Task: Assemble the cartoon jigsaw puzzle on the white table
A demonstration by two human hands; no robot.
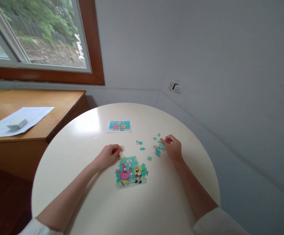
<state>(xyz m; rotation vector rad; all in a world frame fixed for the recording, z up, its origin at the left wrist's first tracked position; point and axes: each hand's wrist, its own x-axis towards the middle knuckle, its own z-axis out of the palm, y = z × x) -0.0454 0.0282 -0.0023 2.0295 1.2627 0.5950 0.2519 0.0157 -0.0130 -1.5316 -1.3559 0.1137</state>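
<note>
A partly built cartoon jigsaw puzzle (131, 172) lies on the round cream table (88, 130). My left hand (109, 155) rests at the puzzle's upper left corner, fingers curled in a pinch; what they hold is too small to name. My right hand (172, 148) sits to the right, its fingers pinched among several loose teal pieces (158, 150). More loose pieces (139, 142) lie between the two hands. A small reference picture (119, 126) of the same cartoon lies farther back on the table.
A wooden desk (58, 101) stands to the left with white paper (19, 119) and a small grey object (17, 125) on it. A window (39, 36) is above it. The grey wall carries a socket (175, 87) behind the table.
</note>
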